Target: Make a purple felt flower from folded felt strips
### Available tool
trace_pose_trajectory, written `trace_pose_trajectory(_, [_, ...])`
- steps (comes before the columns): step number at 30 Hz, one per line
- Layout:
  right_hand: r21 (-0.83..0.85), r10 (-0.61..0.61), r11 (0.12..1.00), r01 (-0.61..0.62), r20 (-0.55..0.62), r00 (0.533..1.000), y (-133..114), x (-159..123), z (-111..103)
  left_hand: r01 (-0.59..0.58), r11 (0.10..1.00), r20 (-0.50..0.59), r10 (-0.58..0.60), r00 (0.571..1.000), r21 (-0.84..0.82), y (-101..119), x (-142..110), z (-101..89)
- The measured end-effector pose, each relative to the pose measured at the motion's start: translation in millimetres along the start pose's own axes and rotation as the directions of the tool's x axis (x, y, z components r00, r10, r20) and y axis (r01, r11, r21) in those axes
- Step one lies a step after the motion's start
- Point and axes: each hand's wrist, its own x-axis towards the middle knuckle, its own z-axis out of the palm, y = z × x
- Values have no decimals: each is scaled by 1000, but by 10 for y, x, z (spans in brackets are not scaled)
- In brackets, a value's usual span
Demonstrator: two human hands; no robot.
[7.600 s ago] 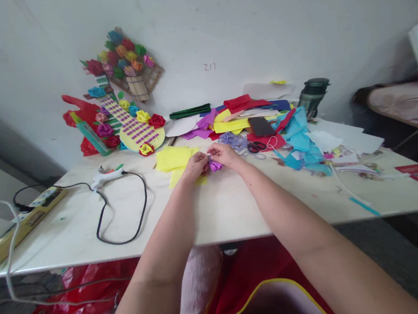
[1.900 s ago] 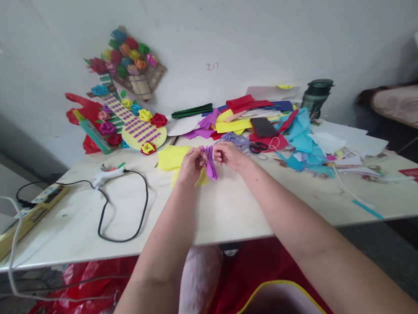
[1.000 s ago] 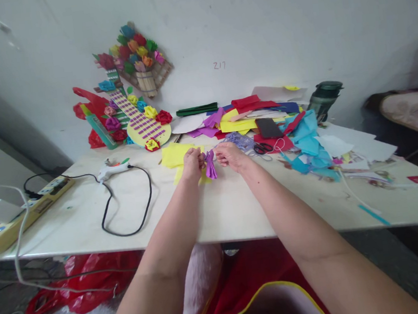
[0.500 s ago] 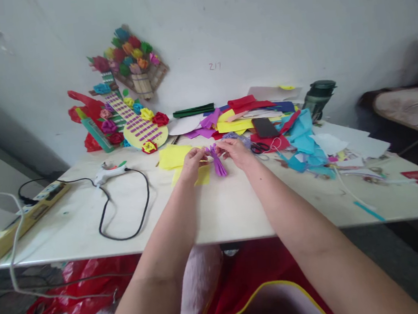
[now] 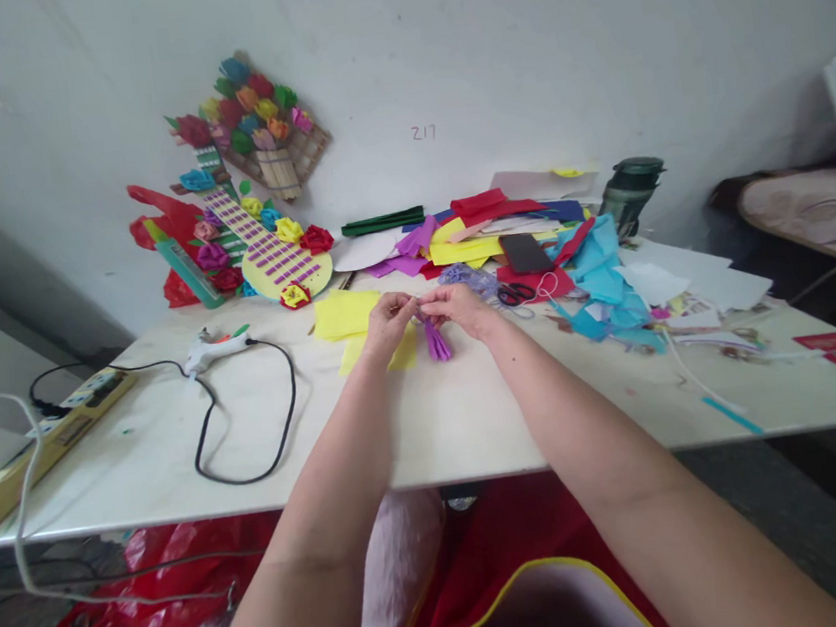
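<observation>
Head view, centre of the frame: a pleated purple paper strip (image 5: 436,339) is pinched at its top by the left hand (image 5: 390,323) and right hand (image 5: 455,309), both closed on it, above the surface (image 5: 445,421).

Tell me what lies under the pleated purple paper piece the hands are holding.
Under the pleated purple paper piece, pinched by the left hand and right hand, lie yellow paper sheets on the pale tabletop. The hands cover part of those sheets.
</observation>
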Motion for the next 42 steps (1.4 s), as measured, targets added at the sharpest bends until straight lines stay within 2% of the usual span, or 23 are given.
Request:
trace_pose_trajectory(4, [-141,-7,990,15,59,998,5,-13,57,-32,999,4,32,999,34,-1,-4,9])
trace_pose_trajectory(8, [-213,-4,977,12,40,999,5,-23,118,-15,1000,59,14,998,13,4,-15,20])
trace_pose_trajectory(10, [-168,14,986,-8,35,999,4,-30,124,27,999,35,-27,999,22,9,-12,11])
trace_pose_trajectory(13, [-41,44,998,-43,38,998,16,-31,97,57,996,-68,-52,996,75,-1,17,-24])
trace_pose_trajectory(16, [55,80,995,-81,31,996,48,-11,53,38,991,-159,-17,987,131,-40,62,-66])
trace_pose_trajectory(18, [91,91,992,-93,26,996,72,7,30,-10,987,-167,38,985,163,-69,87,-83])
trace_pose_trajectory(20, [109,85,990,-86,22,996,92,23,16,-29,981,-129,54,990,191,-88,102,-89])
trace_pose_trajectory(23, [115,64,991,-67,32,997,110,35,9,-29,976,2,29,1000,215,-91,110,-77])
trace_pose_trajectory(25, [111,53,992,-57,38,998,116,38,9,-55,971,95,34,995,231,-82,109,-63])
trace_pose_trajectory(27, [109,50,993,-54,40,998,119,39,9,-98,959,136,64,989,267,-71,103,-51])
trace_pose_trajectory(33, [116,50,992,-49,0,999,93,33,12,-169,940,96,147,985,297,-46,57,-38])
trace_pose_trajectory(38, [99,40,995,-34,-51,998,40,14,28,-138,945,50,129,990,297,-40,56,-24])
trace_pose_trajectory(42, [106,53,993,-48,-45,998,12,0,42,-107,969,103,86,991,224,-46,81,-10])
